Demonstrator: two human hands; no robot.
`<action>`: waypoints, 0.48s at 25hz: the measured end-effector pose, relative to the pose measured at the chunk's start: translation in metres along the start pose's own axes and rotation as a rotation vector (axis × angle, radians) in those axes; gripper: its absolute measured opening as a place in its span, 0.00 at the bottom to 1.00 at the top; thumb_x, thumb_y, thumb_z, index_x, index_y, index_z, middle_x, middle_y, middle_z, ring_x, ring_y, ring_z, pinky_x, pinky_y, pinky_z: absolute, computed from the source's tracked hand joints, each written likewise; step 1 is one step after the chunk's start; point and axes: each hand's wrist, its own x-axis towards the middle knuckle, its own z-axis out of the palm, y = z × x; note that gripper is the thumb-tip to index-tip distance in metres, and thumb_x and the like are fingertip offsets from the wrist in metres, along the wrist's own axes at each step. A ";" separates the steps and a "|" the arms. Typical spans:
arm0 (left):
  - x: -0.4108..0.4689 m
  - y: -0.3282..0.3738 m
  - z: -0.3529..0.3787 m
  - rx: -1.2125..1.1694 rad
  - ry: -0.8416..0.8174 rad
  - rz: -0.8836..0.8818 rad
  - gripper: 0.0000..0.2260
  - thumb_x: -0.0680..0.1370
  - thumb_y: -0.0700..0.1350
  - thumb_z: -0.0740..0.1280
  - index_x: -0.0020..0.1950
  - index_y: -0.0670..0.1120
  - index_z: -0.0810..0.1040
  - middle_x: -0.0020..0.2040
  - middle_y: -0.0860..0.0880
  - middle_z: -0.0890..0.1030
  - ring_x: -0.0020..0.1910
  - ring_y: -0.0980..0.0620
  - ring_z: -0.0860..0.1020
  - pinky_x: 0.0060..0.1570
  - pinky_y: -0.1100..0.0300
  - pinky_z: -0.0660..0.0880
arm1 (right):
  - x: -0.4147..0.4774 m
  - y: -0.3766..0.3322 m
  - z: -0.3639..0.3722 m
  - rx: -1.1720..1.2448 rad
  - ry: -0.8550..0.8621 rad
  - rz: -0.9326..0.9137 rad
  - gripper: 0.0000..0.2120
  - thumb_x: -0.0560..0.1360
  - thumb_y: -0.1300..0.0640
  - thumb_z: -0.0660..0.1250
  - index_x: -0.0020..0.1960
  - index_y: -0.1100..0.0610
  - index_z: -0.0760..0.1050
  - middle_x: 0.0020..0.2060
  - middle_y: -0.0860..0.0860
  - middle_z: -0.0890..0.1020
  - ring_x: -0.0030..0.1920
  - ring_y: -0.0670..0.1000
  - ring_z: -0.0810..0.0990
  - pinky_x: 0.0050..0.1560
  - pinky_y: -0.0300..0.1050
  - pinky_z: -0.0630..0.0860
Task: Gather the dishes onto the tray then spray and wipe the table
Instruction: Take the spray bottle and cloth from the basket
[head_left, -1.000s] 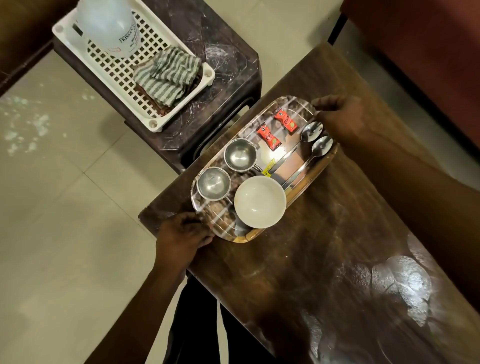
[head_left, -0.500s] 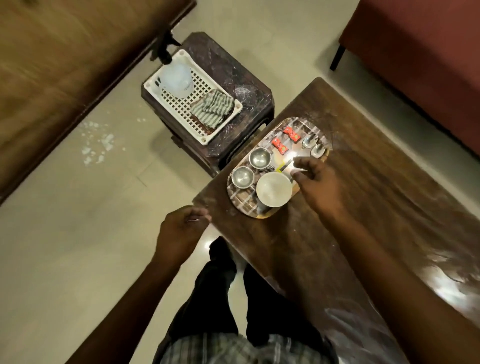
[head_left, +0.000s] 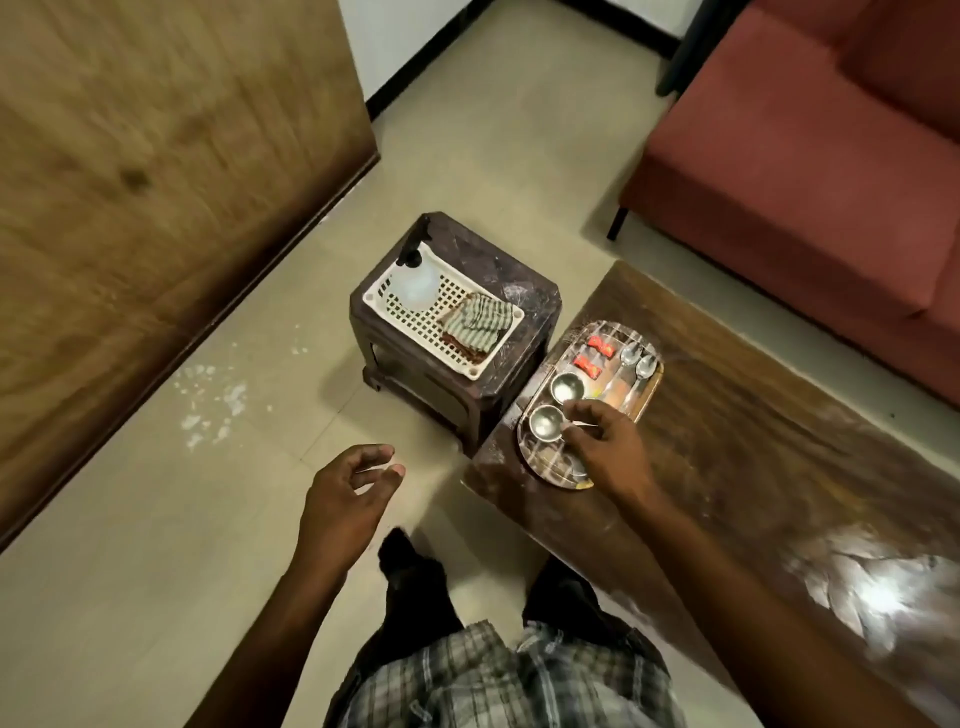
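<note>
The left hand (head_left: 348, 499) is held over the floor, left of the tray (head_left: 541, 458), with fingers loosely spread and nothing gripped. The right hand (head_left: 608, 447) is held above the tray's near end, fingers loosely curled. Nothing is seen in it.

The tray is set on the near corner of the table (head_left: 753, 467), a dark, glossy wooden top. The tray is an oval of polished steel with a raised rim. It is judged stiff, slick and moderately heavy when loaded. It should be taken by the rim at both ends and kept level, since loose items are likely to slide.

Two small round steel cups (head_left: 545, 422) are placed along the tray's left side. Two red sachets (head_left: 595, 356) and two steel spoons (head_left: 636, 361) lie at its far end. These are judged light and hard.

Left of the tray, a dark stool (head_left: 498, 291) carries a white lattice basket (head_left: 415, 325). The basket holds a clear bottle (head_left: 415, 283) and a soft, folded striped cloth (head_left: 475, 322). Beyond the tray, a red sofa (head_left: 805, 182) is seen.
</note>
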 end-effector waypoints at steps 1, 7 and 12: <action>0.010 -0.002 -0.020 0.004 -0.009 0.009 0.08 0.80 0.45 0.75 0.58 0.51 0.85 0.58 0.56 0.87 0.54 0.63 0.83 0.48 0.66 0.74 | -0.001 -0.009 0.011 -0.001 0.035 0.004 0.12 0.81 0.60 0.73 0.64 0.55 0.83 0.55 0.55 0.89 0.54 0.58 0.88 0.63 0.60 0.83; 0.095 0.017 -0.078 0.080 -0.078 0.081 0.13 0.80 0.43 0.76 0.64 0.49 0.83 0.62 0.52 0.85 0.61 0.49 0.84 0.58 0.54 0.79 | 0.024 -0.047 0.071 -0.023 0.091 0.004 0.14 0.81 0.57 0.73 0.66 0.53 0.83 0.57 0.48 0.87 0.55 0.49 0.86 0.59 0.54 0.84; 0.194 0.058 -0.053 0.161 -0.124 0.191 0.19 0.79 0.46 0.77 0.68 0.52 0.79 0.65 0.55 0.82 0.65 0.51 0.81 0.60 0.54 0.78 | 0.102 -0.075 0.097 -0.043 0.092 -0.007 0.20 0.81 0.52 0.73 0.72 0.51 0.80 0.61 0.50 0.84 0.54 0.46 0.84 0.51 0.40 0.81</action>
